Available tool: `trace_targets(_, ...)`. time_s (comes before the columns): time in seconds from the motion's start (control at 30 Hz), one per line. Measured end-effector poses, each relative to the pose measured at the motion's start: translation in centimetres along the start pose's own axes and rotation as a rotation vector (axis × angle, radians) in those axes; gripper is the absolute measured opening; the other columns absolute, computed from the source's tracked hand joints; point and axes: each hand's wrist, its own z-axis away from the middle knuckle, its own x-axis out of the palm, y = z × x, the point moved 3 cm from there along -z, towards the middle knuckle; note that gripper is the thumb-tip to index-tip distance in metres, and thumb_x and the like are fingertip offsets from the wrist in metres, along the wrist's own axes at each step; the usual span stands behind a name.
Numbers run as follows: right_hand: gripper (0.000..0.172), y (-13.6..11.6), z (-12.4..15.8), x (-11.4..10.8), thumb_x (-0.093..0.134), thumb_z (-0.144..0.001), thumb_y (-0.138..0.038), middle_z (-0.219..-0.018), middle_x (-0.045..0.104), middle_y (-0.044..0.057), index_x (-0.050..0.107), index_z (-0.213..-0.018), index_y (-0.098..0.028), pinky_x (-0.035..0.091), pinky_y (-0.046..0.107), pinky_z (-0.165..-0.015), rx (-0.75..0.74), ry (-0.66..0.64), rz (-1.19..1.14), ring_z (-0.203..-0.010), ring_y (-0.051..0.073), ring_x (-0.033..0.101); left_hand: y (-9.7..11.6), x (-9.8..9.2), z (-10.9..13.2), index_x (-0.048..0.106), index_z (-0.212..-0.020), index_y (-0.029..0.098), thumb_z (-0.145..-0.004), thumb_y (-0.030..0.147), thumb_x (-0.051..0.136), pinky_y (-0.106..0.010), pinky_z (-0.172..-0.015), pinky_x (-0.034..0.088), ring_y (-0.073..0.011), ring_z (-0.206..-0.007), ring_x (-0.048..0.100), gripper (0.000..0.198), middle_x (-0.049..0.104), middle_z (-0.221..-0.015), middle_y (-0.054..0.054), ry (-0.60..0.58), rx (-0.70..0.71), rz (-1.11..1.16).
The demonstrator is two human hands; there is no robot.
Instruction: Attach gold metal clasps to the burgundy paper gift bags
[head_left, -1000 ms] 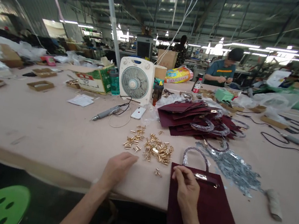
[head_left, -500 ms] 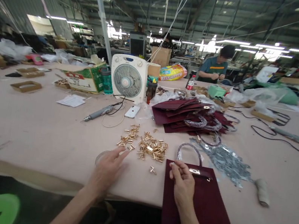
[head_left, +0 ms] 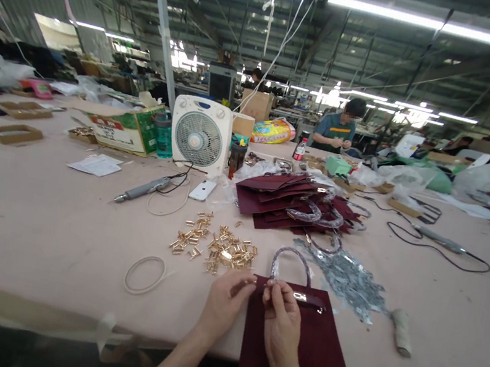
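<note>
A dark red bag panel [head_left: 306, 350] with a wrapped loop handle [head_left: 294, 252] and a gold clasp [head_left: 300, 297] lies at the table's front edge. My right hand [head_left: 281, 318] is closed at the panel's upper left corner, pinching something too small to make out. Close beside it, my left hand [head_left: 228, 300] has thumb and fingertips together at the same corner; what they hold is hidden. Gold metal fittings [head_left: 228, 253] lie in a loose pile just beyond my left hand. Grey metal strips [head_left: 348, 282] are heaped right of the handle.
A stack of dark red panels [head_left: 280, 196] lies behind the fittings. Around it are a white fan [head_left: 199, 135], a phone [head_left: 202, 189], two electric screwdrivers [head_left: 143, 190], a tape ring [head_left: 144, 275] and a grey roll [head_left: 401, 332]. A person [head_left: 336, 130] works across the table.
My left hand has moved right, from beside the gold fittings to the panel's corner, and its fingers have closed. The tape ring is now uncovered. The view has shifted slightly.
</note>
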Motion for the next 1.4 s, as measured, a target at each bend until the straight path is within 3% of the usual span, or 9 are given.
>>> trace_targets(0.2,0.032,0.8,-0.3,-0.3,0.081,-0.083,-0.050,-0.115,0.073,0.010,0.074,-0.093,-0.020,0.055,0.040,-0.097,0.051,0.038,-0.004,-0.102,0.023,0.068,-0.9,2.9,-0.2,0.081,-0.107,0.024,-0.096,0.027,0.066,-0.037,-0.101,0.057,-0.0218,-0.109,0.070,0.019,0.078,-0.111,-0.007,0.092,-0.007,0.110)
trace_targets(0.33,0.029,1.0,-0.4,-0.1,0.084,-0.080,-0.046,-0.132,0.068,0.013,0.078,-0.089,-0.019,0.044,0.045,-0.112,0.057,0.083,-0.025,-0.129,0.029,0.058,-1.4,2.8,-0.1,0.081,-0.108,0.025,-0.097,0.029,0.064,-0.037,-0.099,0.058,-0.0222,-0.112,0.069,0.020,0.076,-0.115,-0.008,0.101,0.008,0.099)
trace_targets(0.5,0.027,1.1,0.1,0.4,0.086,-0.078,-0.044,-0.145,0.061,0.013,0.081,-0.087,-0.019,0.039,0.046,-0.117,0.056,0.126,-0.022,-0.140,0.032,0.050,-1.1,2.7,-0.1,0.081,-0.102,0.025,-0.096,0.029,0.067,-0.033,-0.091,0.058,-0.0203,-0.101,0.070,0.015,0.075,-0.103,-0.005,0.112,0.019,0.094)
trace_targets(0.83,0.026,1.5,0.9,0.8,0.083,-0.081,-0.043,-0.148,0.059,0.013,0.082,-0.091,-0.020,0.041,0.044,-0.116,0.039,0.156,0.068,-0.139,0.032,0.053,-1.1,2.6,0.1,0.080,-0.101,0.026,-0.096,0.026,0.067,-0.031,-0.089,0.057,-0.0192,-0.098,0.070,0.013,0.074,-0.102,-0.004,0.121,0.012,0.108)
trace_targets(1.17,0.030,1.5,0.5,0.5,0.082,-0.081,-0.047,-0.130,0.070,0.013,0.079,-0.091,-0.019,0.049,0.044,-0.108,-0.002,0.115,0.084,-0.122,0.029,0.064,-1.2,2.6,0.2,0.082,-0.099,0.026,-0.093,0.028,0.071,-0.030,-0.084,0.059,-0.0191,-0.092,0.071,0.012,0.076,-0.096,-0.005,0.130,0.017,0.121)
trace_targets(1.3,0.034,0.3,0.2,-0.2,0.076,-0.089,-0.048,-0.116,0.075,0.009,0.075,-0.113,-0.024,0.055,0.043,-0.098,0.052,0.050,0.060,-0.106,0.025,0.071,-1.8,2.8,-0.1,0.082,-0.099,0.023,-0.092,0.031,0.072,-0.032,-0.087,0.060,-0.0209,-0.095,0.073,0.014,0.077,-0.100,-0.007,0.072,-0.090,0.233)
trace_targets(1.4,0.030,-1.9,-0.2,-0.7,0.069,-0.095,-0.044,-0.122,0.072,0.010,0.077,-0.116,-0.024,0.054,0.043,-0.101,-0.111,-0.068,0.345,-0.110,0.026,0.069,-2.5,3.0,-0.1,0.078,-0.106,0.018,-0.089,0.035,0.075,-0.034,-0.088,0.062,-0.0217,-0.092,0.075,0.024,0.078,-0.102,-0.009,0.041,-0.221,0.411)
